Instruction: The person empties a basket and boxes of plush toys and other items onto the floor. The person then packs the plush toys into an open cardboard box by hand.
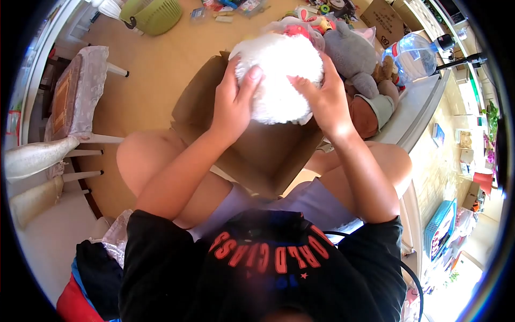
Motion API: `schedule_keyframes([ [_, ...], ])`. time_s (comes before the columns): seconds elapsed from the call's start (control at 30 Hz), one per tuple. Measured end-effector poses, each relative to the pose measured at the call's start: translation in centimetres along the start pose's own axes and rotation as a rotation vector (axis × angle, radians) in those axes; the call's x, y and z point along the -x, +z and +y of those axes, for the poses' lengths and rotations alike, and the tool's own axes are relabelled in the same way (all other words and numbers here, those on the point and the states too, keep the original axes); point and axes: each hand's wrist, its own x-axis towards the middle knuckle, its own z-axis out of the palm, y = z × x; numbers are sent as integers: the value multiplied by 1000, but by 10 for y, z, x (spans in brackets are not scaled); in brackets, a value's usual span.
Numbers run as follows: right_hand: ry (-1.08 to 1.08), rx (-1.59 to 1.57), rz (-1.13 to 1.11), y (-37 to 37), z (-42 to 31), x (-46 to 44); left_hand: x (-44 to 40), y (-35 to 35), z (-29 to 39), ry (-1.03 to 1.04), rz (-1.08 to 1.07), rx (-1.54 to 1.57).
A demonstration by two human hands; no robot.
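Observation:
A white, fluffy plush toy is held up between both hands, above an open cardboard box. My left hand presses against its left side, thumb on the near face. On the opposite side, my right hand grips it the same way, with the thumb lying across the front. The far fingers of both hands are partly hidden behind the white fur. The box stands between my bent legs, and its inside looks bare where it shows.
Several stuffed toys, among them a grey plush, are piled right of the box. Beyond them stand a large clear water bottle and another cardboard box. A green basket sits at the far left, with a cloth-covered chair nearer.

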Motion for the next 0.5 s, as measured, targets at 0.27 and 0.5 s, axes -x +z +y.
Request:
schedule_keyframes([
  [0.27,79,-151,90,-1,25,7,-25,-6,10,-58,-73,336],
  [0.5,-192,16,319,4,7,15,-57,-59,17,-15,322,617],
])
